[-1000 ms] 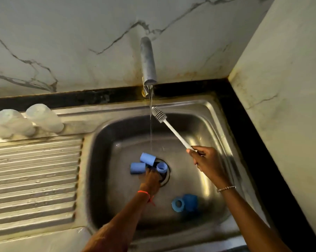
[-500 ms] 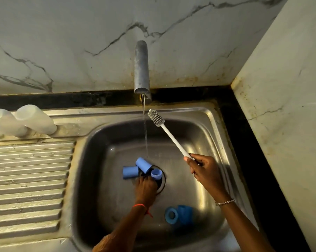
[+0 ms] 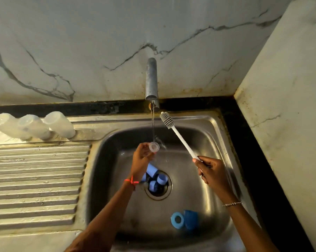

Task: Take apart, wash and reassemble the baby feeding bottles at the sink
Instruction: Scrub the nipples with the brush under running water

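My left hand (image 3: 141, 158) holds a small clear teat (image 3: 154, 146) up under the thin stream of water from the tap (image 3: 151, 80). My right hand (image 3: 210, 170) grips the white handle of a bottle brush (image 3: 177, 135), its grey head raised beside the stream. Several blue caps and collars (image 3: 158, 180) lie around the drain of the steel sink (image 3: 217, 142). A blue ring and a blue cap (image 3: 184, 219) rest at the basin's front right. Three clear bottle bodies (image 3: 35, 125) stand upside down at the back of the drainboard.
A ribbed steel drainboard (image 3: 37, 180) lies left of the basin. A marble wall rises behind, and a second wall (image 3: 284, 115) closes the right side past a black counter strip (image 3: 248, 160).
My left hand has lifted from the blue parts at the drain and now holds the clear teat under the water. The brush has stayed raised in my right hand.
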